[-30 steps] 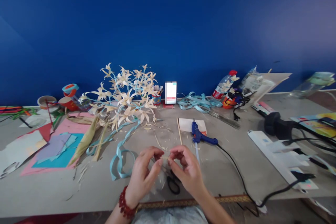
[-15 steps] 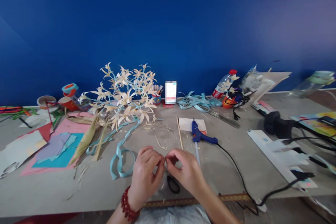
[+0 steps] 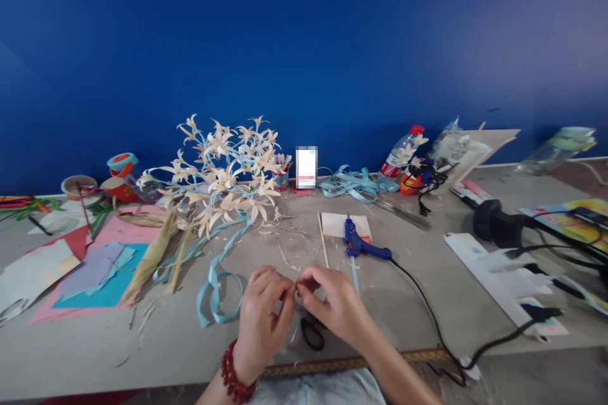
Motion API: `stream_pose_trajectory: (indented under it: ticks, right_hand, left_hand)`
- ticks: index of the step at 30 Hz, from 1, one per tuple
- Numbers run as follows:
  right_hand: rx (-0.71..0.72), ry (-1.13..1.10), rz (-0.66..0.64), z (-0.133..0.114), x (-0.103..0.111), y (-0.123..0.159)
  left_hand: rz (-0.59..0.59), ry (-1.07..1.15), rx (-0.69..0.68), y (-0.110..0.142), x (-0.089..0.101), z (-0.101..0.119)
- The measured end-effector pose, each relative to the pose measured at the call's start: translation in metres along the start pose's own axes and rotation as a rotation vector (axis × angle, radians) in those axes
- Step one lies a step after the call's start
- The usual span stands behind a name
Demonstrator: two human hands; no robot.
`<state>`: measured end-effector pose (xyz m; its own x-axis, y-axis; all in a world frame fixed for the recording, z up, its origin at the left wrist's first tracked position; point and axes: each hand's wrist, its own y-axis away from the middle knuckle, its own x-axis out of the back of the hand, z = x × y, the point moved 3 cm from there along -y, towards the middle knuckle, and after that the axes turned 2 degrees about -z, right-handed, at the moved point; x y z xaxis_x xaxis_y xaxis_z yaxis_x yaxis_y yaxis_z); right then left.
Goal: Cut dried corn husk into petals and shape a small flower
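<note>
While both hands meet above the table [image 3: 156, 354], L hand [image 3: 262, 311] and R hand [image 3: 336, 304] each have thumb & index pinched at tips; any small pc. between is hidden, so what is held I can't tell. If one pinch loosens, such pc. may drop near black scissors [image 3: 304, 336] below & get lost among pale scraps [image 3: 285, 261]. If R forearm [image 3: 394, 357] catches the cord [image 3: 418, 288], glue gun [image 3: 363, 247] beyond R hand could shift.

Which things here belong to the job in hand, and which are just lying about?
Likely job items: whatever the left hand and right hand pinch (unclear), cream flowers, blue ribbon, glue gun.
Probably lying about: bottle, lidded jar, coloured paper.
</note>
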<state>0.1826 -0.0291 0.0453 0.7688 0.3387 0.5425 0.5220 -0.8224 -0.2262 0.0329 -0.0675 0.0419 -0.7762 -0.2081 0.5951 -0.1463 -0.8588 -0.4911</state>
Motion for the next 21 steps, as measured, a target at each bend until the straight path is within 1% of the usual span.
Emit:
stream_pose_trajectory:
  ticks: [3, 6, 9, 11, 13, 16, 17, 19, 21]
  right_hand:
    - [0.0, 0.107, 0.058, 0.002, -0.009, -0.002]
    - [0.012, 0.167, 0.142, 0.007, -0.014, -0.004]
    - [0.008, 0.201, 0.215, 0.011, -0.013, -0.005]
    - [-0.007, 0.186, 0.249, 0.013, -0.009, -0.005]
    - [-0.054, 0.068, 0.236, 0.015, -0.005, -0.004]
    - [-0.13, -0.202, 0.11, 0.015, -0.008, -0.003]
    - [-0.138, -0.246, 0.077, 0.014, -0.009, -0.003]
    - [-0.117, -0.217, 0.072, 0.012, -0.012, -0.003]
    - [-0.067, -0.092, 0.119, 0.01, -0.014, -0.003]
  left_hand:
    - [0.015, -0.041, -0.021, -0.001, 0.0, 0.002]
    - [0.038, -0.082, -0.023, -0.001, 0.0, 0.002]
    - [0.05, -0.076, 0.004, -0.001, -0.002, -0.001]
    - [0.069, -0.047, 0.028, 0.001, -0.003, -0.004]
    - [0.1, -0.016, 0.055, 0.003, -0.002, -0.005]
    - [0.109, 0.037, 0.09, 0.004, -0.003, -0.008]
    - [0.105, 0.058, 0.095, 0.005, -0.003, -0.008]
    - [0.09, 0.093, 0.103, 0.005, -0.004, -0.01]
    - [0.068, 0.105, 0.133, 0.004, -0.006, -0.011]
